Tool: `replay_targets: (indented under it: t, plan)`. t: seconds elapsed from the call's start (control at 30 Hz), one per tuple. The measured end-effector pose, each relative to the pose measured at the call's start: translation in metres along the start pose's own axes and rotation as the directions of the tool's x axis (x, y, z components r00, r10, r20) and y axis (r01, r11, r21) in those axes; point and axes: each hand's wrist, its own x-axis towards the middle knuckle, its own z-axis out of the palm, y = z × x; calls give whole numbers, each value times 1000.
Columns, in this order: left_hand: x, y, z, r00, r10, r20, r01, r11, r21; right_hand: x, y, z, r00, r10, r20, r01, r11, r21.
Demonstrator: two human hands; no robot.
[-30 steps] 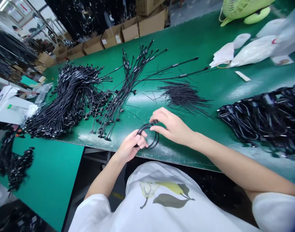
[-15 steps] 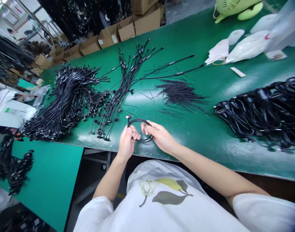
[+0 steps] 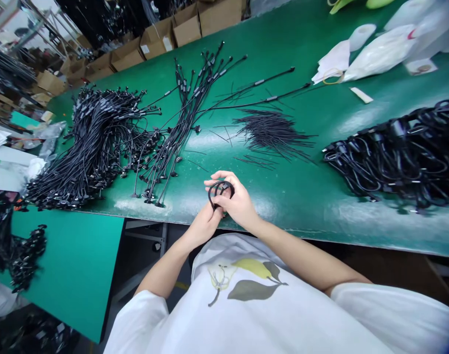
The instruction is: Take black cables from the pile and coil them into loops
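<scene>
Hands meet at the near edge of a green bench (image 3: 305,196): the left hand (image 3: 206,223) and right hand (image 3: 236,201) both have fingers closed on one small coiled black cable (image 3: 219,189). Two cable heaps lie apart, loose cables (image 3: 95,142) at ten o'clock, bundled coils (image 3: 401,155) at three; black ties (image 3: 272,135) are scattered at one.

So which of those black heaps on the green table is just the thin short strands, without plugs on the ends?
The small fan-shaped heap of thin strands, mid-table beyond the hands. The left pile and the coiled pile on the right are thicker cables with connectors.
</scene>
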Motion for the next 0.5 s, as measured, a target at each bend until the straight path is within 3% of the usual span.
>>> replay_targets:
  t: [0.1, 0.27, 0.4, 0.5]
  plan:
    - [2, -5, 3, 999, 10, 36, -11, 1000, 7, -2, 0, 0, 983, 175, 51, -180, 973, 144]
    - [1, -13, 9, 994, -41, 100, 54, 990, -133, -1, -9, -2, 974, 197, 116, -221, 943, 251]
    - [-5, -10, 3, 934, -71, 351, 233, 863, -447, 5, -19, -7, 963, 163, 216, -208, 956, 205]
    - [-3, -1, -2, 879, -66, 472, 351, 759, -548, 10, -26, -10, 952, 166, 259, -206, 969, 134]
